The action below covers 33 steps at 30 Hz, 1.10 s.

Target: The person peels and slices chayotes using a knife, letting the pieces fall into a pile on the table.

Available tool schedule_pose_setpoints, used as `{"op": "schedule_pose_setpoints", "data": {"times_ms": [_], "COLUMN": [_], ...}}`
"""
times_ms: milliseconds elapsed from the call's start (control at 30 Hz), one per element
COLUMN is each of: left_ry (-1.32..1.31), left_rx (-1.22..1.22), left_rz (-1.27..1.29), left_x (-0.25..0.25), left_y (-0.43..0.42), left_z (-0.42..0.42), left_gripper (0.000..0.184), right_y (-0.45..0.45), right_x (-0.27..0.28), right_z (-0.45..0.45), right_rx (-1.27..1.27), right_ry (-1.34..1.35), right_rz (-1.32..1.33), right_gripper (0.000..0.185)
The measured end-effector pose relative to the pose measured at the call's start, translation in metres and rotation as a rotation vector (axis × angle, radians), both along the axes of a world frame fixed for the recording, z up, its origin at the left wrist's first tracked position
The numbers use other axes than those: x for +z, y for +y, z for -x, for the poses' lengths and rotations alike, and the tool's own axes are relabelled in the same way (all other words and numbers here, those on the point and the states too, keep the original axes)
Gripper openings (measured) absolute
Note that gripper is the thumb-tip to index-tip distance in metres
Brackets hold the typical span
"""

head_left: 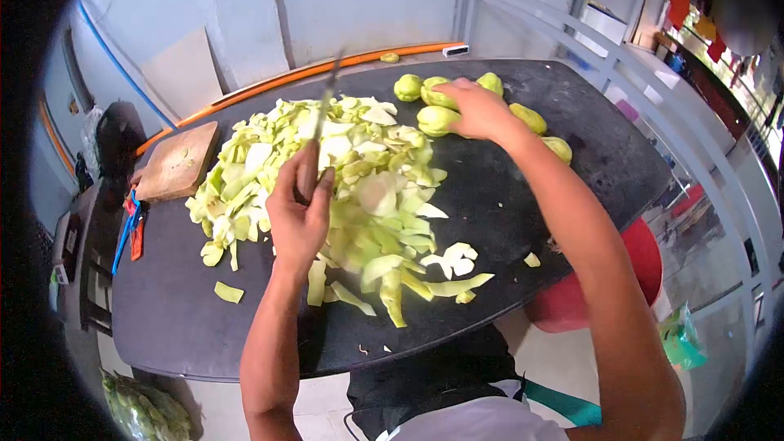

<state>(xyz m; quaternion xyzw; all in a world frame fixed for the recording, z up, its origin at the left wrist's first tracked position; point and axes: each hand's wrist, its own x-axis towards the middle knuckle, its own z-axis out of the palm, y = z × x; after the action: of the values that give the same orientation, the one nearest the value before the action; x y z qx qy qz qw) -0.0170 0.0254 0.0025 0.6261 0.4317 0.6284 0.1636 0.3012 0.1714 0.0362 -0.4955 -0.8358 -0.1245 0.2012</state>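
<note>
A knife point(328, 98) points up and away from me, its handle closed in my left hand point(299, 211) above the heap. The blade is blurred. At the far side of the table, my right hand point(482, 110) is closed on a green chayote point(438, 120), fingers partly hidden. Another chayote point(441, 92) lies just beyond it, by my fingertips. Several more whole chayotes point(408, 87) sit around that hand. A large heap of pale green slices and peelings point(278, 155) covers the table's left and middle, with loose strips point(392, 298) toward the front edge.
The dark table point(490, 220) has a wooden cutting board point(180, 162) at its left, beside blue-and-orange tools point(131, 233). A red bucket point(641, 257) stands below the right edge. A grey metal railing point(694, 114) runs along the right, and a wall point(367, 8) rises behind.
</note>
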Motion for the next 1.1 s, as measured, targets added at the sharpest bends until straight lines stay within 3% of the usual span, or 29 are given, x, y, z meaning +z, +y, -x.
{"op": "schedule_pose_setpoints", "data": {"times_ms": [100,233,333,400,533,600,700,800,900,933,967,1000,1033,1100], "left_ry": [0.15,0.301,0.337,0.333,0.298,0.276,0.273,0.352,0.281,0.251,0.128,0.294,0.288,0.232], "left_rx": [0.049,0.064,0.064,0.067,0.031,-0.002,-0.006,-0.002,-0.059,-0.086,-0.203,-0.16,-0.153,-0.173], "left_rz": [-0.039,0.037,-0.021,0.041,0.282,0.178,0.102,0.289,0.154,0.107,0.233,0.23,0.238,0.25], "left_x": [-0.008,-0.011,-0.016,-0.014,0.015,0.004,0.013,0.04,0.013,0.004,0.0,0.005,-0.001,-0.007], "left_y": [-0.008,-0.015,-0.014,-0.017,-0.03,-0.027,-0.023,-0.014,-0.01,-0.009,-0.012,-0.014,-0.011,-0.007], "left_z": [0.006,0.007,0.006,0.005,-0.009,-0.011,-0.019,-0.024,-0.021,-0.021,-0.02,-0.017,-0.015,-0.015], "left_gripper": [0.043,0.045,0.05,0.049,0.044,0.04,0.042,0.041,0.041,0.041,0.044,0.045,0.045,0.046], "right_y": [0.046,0.04,0.04,-0.015,-0.065,-0.071,-0.075,-0.081,-0.091,-0.089,-0.09,-0.092,-0.081,-0.078], "right_x": [-0.016,-0.023,-0.021,0.018,0.021,0.008,-0.017,-0.038,-0.045,-0.044,-0.046,-0.05,-0.062,-0.062], "right_z": [0.035,0.041,0.006,-0.007,-0.017,-0.013,0.015,0.046,0.067,0.066,0.062,0.056,0.038,0.039], "right_rx": [-0.146,-0.232,-0.076,-0.051,-0.015,0.17,0.257,0.375,0.339,0.335,0.308,0.278,0.394,0.346], "right_ry": [-0.257,-0.239,0.478,1.295,1.353,1.482,1.777,1.962,2.274,2.255,2.235,2.205,2.093,2.053], "right_rz": [0.374,0.294,0.104,0.468,0.61,0.79,1.007,1.045,0.959,0.947,0.938,0.939,1.093,1.106], "right_gripper": [0.069,0.062,0.072,0.077,0.074,0.065,0.044,0.036,0.041,0.044,0.046,0.049,0.05,0.051]}}
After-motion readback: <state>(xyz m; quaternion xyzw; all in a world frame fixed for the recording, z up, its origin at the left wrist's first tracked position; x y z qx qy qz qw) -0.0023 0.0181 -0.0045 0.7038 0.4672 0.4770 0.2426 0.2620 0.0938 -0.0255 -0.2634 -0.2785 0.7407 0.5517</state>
